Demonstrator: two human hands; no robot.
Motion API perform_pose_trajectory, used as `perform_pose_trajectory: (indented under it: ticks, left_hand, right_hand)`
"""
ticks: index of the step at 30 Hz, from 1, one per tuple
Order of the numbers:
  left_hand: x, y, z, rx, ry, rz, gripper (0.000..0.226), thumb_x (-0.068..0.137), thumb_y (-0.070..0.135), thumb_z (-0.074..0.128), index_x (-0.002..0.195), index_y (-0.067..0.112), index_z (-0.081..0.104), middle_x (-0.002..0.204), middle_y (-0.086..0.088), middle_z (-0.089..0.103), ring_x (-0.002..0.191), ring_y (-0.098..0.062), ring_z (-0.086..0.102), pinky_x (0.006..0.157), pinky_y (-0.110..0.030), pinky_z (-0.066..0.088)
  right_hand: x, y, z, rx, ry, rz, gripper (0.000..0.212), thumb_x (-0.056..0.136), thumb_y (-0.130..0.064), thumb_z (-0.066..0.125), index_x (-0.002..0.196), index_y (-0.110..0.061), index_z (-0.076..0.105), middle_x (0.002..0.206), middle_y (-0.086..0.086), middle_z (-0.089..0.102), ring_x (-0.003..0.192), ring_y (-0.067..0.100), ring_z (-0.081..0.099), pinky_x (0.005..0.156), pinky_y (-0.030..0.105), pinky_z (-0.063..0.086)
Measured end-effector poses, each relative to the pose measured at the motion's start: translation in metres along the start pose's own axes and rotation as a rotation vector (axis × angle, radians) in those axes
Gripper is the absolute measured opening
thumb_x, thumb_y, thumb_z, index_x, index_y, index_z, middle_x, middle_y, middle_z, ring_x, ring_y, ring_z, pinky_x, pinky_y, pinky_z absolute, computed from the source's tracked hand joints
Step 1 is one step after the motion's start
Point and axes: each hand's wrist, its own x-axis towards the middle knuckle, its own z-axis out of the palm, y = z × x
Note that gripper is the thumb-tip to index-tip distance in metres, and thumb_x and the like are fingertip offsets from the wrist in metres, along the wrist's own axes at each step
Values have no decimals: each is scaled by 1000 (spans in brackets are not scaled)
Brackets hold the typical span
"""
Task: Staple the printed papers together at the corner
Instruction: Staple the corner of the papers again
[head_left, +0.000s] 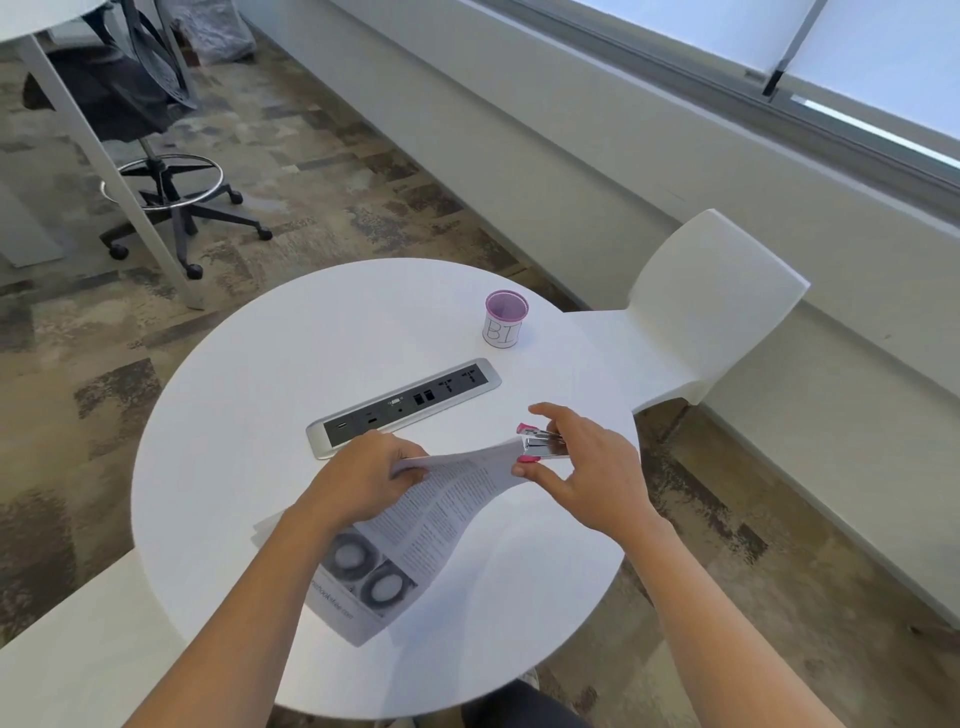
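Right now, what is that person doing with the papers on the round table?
The person is stapling. The left hand lifts the printed black-and-white paper sheets at one end, off the round white table. The right hand holds a small pink and silver metal stapler over the raised corner. Whether the staple is in yet, I cannot tell. A pink mesh cup stands farther back, beside the table's grey socket strip.

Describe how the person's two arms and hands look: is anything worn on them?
Both arms are bare from the bottom edge of the picture to the fingers; no sleeve shows. The left hand and the right hand carry no glove, and no watch or bracelet shows at either wrist. No ring is visible on the fingers, though some are partly hidden. No marking can be seen.
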Motion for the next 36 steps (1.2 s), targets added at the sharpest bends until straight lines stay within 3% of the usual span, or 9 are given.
perform_pose_trajectory:
  ticks: [5,14,18,24,36]
  left_hand:
    - [-3,-3,-1,-22,-8,11,14,88,22,67,76,27,72,65,14,67,64,-3,61,61,-31,50]
    - [-8,1,-3,-7,-23,2,20,88,19,65,70,26,69,60,13,63,59,-4,57,56,-26,45]
    - [-10,7,-5,21,-37,32,19,89,17,62,75,25,72,68,9,68,66,-11,61,62,-32,50]
    - [-11,9,-7,88,-31,44,19,90,17,59,89,27,76,79,10,73,72,-10,63,63,-28,50]
    - [-15,12,-5,104,15,51,18,91,20,61,94,29,76,82,9,74,74,-9,63,64,-27,50]
  right_hand:
    - [0,-4,0,-18,-5,-26,60,78,-80,44,117,-35,47,90,-15,69,77,7,65,64,26,50]
    - [-5,-17,-4,-1,-32,-62,64,77,-79,48,127,-38,47,89,-17,70,77,5,65,64,23,48]
    - [-3,-23,-7,33,-19,-115,50,80,-75,52,117,-42,57,89,-20,67,75,3,62,62,25,51]
    - [1,-27,-12,130,-60,-162,38,76,-69,64,102,-41,67,96,-21,63,73,3,63,59,25,49]
    - [0,-31,-15,87,-34,-192,27,77,-58,70,94,-37,68,90,-22,65,73,2,55,60,28,43]
